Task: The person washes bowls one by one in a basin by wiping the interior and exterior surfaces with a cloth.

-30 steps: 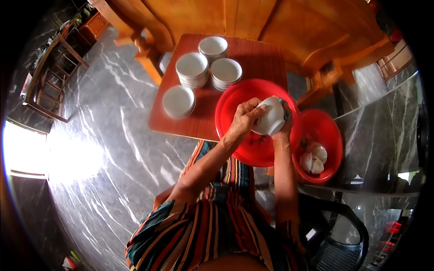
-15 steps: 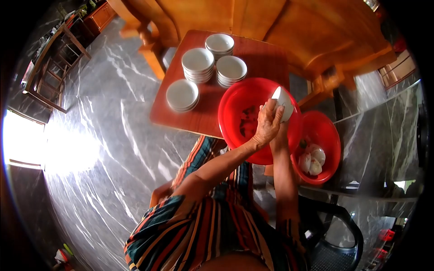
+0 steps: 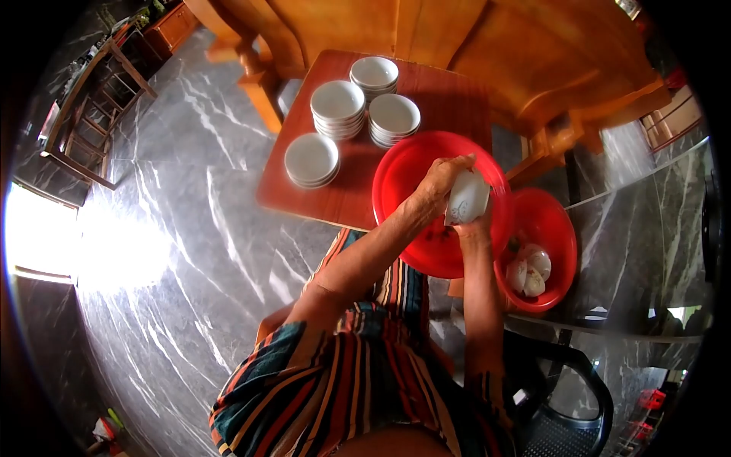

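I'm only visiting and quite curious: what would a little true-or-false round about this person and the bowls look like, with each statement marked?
1. The left hand and right hand both touch one bowl. True.
2. The basin and tub are both red. True.
3. The tub holds nothing. False: white dishes lie in it.
4. Stacks of bowls stand on the table. True.
5. There are only two stacks. False: four.
6. The person wears plain white. False: the clothes are striped.

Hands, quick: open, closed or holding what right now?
Left hand: closed on the white bowl.
Right hand: at the same bowl, fingers hidden; grip cannot be told.
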A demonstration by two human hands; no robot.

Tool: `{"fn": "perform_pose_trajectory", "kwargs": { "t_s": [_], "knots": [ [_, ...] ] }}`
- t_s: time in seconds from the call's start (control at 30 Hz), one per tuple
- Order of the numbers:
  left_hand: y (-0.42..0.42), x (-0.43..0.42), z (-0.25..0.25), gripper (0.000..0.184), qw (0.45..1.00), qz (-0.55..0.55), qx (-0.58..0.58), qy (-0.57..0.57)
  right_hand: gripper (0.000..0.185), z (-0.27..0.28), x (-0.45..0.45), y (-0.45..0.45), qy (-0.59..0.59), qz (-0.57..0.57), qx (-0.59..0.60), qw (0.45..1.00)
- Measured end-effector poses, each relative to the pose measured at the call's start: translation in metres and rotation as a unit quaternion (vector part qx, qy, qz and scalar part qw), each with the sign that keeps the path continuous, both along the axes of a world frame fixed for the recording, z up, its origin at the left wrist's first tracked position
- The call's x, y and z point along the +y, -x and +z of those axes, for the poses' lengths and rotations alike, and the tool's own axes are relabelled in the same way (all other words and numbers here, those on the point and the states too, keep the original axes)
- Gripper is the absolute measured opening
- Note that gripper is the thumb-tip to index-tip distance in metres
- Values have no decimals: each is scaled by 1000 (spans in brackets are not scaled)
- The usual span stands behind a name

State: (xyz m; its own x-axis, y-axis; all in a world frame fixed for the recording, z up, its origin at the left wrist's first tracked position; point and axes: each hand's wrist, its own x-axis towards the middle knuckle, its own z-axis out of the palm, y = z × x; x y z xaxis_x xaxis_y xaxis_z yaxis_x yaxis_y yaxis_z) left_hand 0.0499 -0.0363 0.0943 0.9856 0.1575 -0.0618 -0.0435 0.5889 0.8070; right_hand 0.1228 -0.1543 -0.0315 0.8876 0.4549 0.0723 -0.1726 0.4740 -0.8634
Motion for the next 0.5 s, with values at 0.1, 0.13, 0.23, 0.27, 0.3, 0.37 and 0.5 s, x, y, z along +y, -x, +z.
{"fn": "perform_pose_trajectory", "kwargs": {
  "t_s": [0.1,0.13,0.23,0.27,0.3,0.37,0.5],
  "knots": [
    [-7,-1,-6,27,999,18,-6,-29,36,-10,-8,-5,-95,24,107,989],
    [-7,-5,-11,26,998,29,-26,-42,36,-11,-11,-5,-154,51,151,975],
    [-6,-15,-24,25,978,100,-134,-127,37,-16,-11,-8,-149,44,133,979],
    [-8,-17,-27,25,968,120,-162,-150,37,-18,-10,-8,-84,10,71,994],
    [-9,-20,-26,26,971,120,-130,-159,38,-15,-6,-7,-18,-25,8,1000],
    [-8,-21,-26,32,987,80,-38,-135,39,-8,-6,0,-20,-26,-13,999],
    [-8,-36,-44,34,949,161,-129,-239,42,20,-5,19,-36,13,-63,997]
  ]
}}
